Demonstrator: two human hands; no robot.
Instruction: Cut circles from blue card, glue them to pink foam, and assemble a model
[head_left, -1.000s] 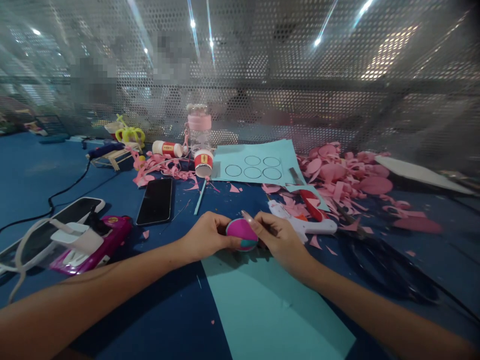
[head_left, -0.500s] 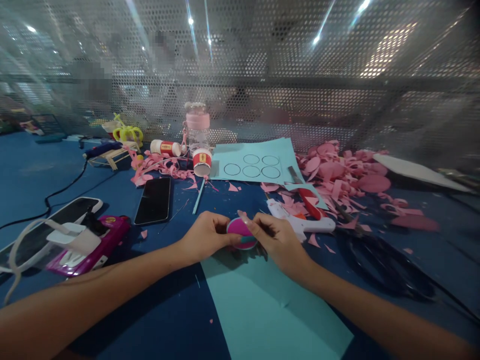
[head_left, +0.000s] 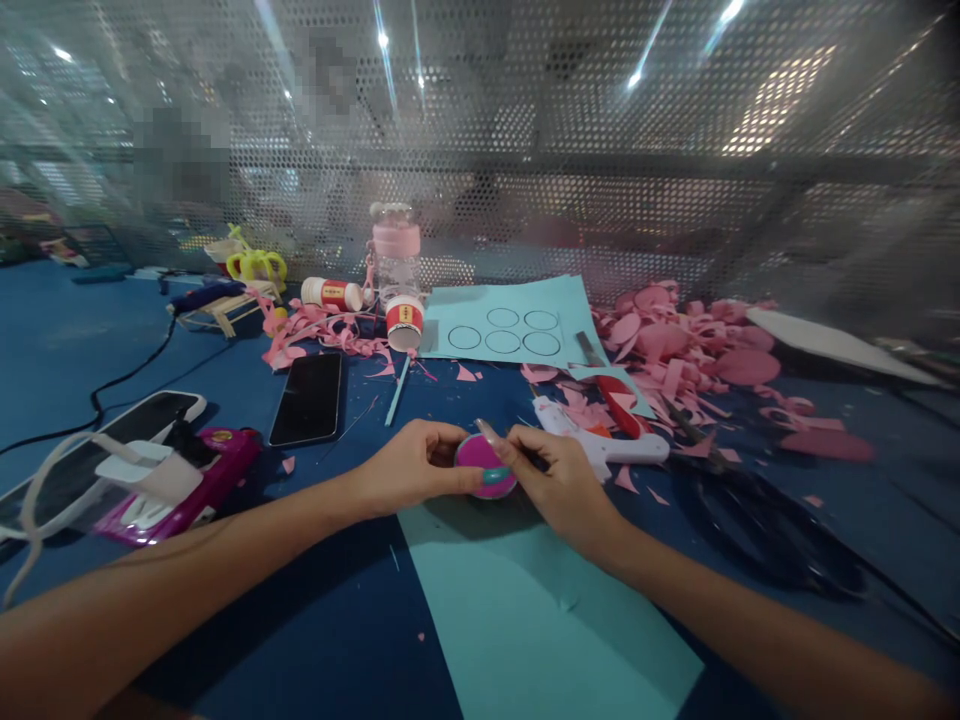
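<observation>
Your left hand (head_left: 416, 462) and right hand (head_left: 562, 485), pinched closed, hold a round pale-rimmed magenta disc (head_left: 475, 452), turquoise paper (head_left: 555, 630) and white glue gun (head_left: 634, 449) near.

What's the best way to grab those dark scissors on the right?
Probably by the looped handles, from the near right with the right hand once it lets go of the purple disc: the loops face that way, while the blades point away into the pink scraps.
</observation>
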